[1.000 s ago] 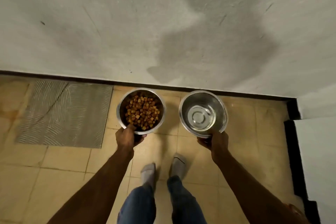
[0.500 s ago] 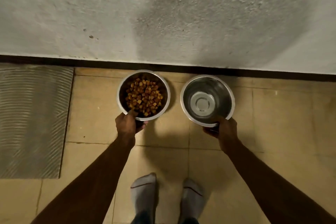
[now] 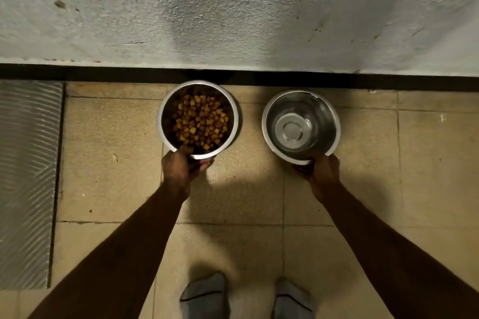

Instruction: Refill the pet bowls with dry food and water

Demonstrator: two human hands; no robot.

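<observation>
Two steel pet bowls sit low over the tiled floor beside the wall. The food bowl (image 3: 166,101) on the left holds brown dry food (image 3: 199,122). My left hand (image 3: 181,168) grips its near rim, thumb inside. The water bowl (image 3: 334,116) on the right holds clear water. My right hand (image 3: 324,171) grips its near rim. I cannot tell whether the bowls rest on the floor or hang just above it.
A rough white wall (image 3: 233,8) with a dark skirting strip (image 3: 363,81) runs right behind the bowls. A ribbed grey mat (image 3: 26,176) lies on the floor at the left. My two socked feet (image 3: 204,295) stand on the beige tiles at the bottom.
Both bowls have come down and closer to the wall, still held by my hands. The view has dropped lower and nearer to the floor.
</observation>
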